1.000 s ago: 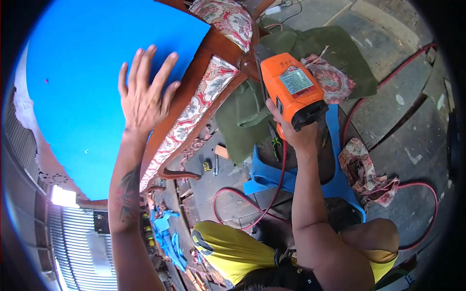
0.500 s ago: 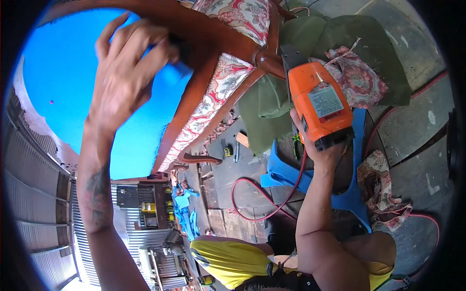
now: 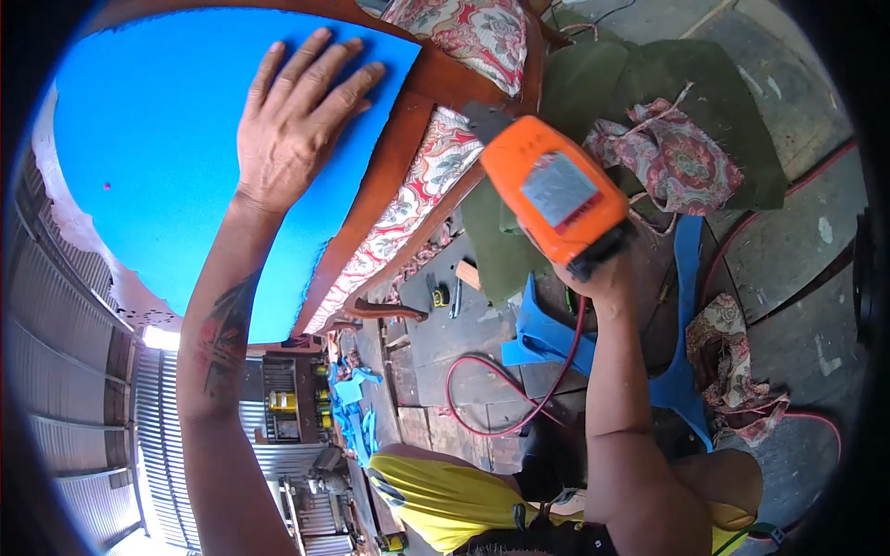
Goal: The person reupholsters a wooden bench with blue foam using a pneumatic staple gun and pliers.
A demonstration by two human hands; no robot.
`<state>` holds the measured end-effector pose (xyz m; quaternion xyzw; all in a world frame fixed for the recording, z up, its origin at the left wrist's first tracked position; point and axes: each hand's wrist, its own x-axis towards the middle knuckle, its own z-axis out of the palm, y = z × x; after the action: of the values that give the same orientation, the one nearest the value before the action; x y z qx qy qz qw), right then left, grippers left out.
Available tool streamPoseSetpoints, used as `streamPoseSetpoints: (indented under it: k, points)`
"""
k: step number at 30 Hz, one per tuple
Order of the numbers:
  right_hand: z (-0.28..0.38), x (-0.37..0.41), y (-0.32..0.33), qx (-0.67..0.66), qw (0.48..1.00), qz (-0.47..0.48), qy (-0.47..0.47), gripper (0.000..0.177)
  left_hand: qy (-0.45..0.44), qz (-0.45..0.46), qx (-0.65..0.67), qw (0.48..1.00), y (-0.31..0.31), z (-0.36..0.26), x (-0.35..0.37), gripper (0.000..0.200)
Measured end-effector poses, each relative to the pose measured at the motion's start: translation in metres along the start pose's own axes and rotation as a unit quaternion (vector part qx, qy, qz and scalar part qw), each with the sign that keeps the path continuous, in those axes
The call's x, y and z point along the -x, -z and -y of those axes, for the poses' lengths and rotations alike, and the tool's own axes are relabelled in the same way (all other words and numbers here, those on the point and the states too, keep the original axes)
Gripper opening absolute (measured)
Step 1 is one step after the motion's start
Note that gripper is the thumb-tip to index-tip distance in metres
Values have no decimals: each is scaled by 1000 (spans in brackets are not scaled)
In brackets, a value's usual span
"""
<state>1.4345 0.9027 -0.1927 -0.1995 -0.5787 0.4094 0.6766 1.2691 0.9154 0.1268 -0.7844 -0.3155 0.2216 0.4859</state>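
Observation:
Blue foam sheeting (image 3: 167,167) lies over the wooden furniture frame (image 3: 399,153) at the upper left. My left hand (image 3: 292,139) rests flat on it near the right edge, fingers spread, holding nothing. My right hand (image 3: 593,273) grips an orange staple gun (image 3: 556,190) with a pale label and a red hose. The gun's dark nose is beside the frame and the floral upholstery (image 3: 399,208); whether it touches cannot be told. The gun hides part of the fingers.
Green cloth (image 3: 732,120) with a floral scrap (image 3: 681,157) is at the upper right. Blue offcuts (image 3: 681,389), a looping red hose (image 3: 454,408), a tape measure (image 3: 440,296) and a wood block (image 3: 468,274) lie on the floor. Corrugated metal walls stand at the lower left.
My left hand has come down flat on the foam, and the foam's lifted corner now lies flat over the frame. My right hand has moved the staple gun left, toward the frame.

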Motion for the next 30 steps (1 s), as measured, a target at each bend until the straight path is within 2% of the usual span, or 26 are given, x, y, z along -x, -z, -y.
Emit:
streamPoseSetpoints:
  k: [1,2,5,8,12,16,18,21,23,27,30]
  points:
    - [6,-10,0,-13,1000,-5,16,46,-29,65,-48,996,1,0,4,57]
    - [12,-20,-1,-30,999,-9,29,47,-23,61,-49,997,3,-1,4,57]
    - [22,-49,-6,-79,993,6,83,52,11,137,-40,990,9,-6,-2,46]
    - [16,-64,-17,-96,989,13,113,54,12,139,-56,989,13,-9,-6,46]
    - [16,-69,-18,37,980,-50,192,48,31,126,-52,990,10,-10,-5,46]
    - [16,-78,-22,-54,983,9,174,43,15,67,-26,997,14,-12,-12,44]
    - [13,-78,-25,-54,982,8,183,42,51,184,47,981,24,-10,-17,46]
    - [5,-73,-31,-19,984,27,174,45,39,167,41,984,24,-9,-17,44]
    - [3,-68,-33,22,992,26,125,52,38,170,38,984,23,-9,-16,43]
    - [0,-62,-34,28,997,38,61,60,41,171,36,984,22,-9,-16,42]
    - [-1,-62,-35,20,997,65,47,64,42,165,36,985,21,-9,-16,42]
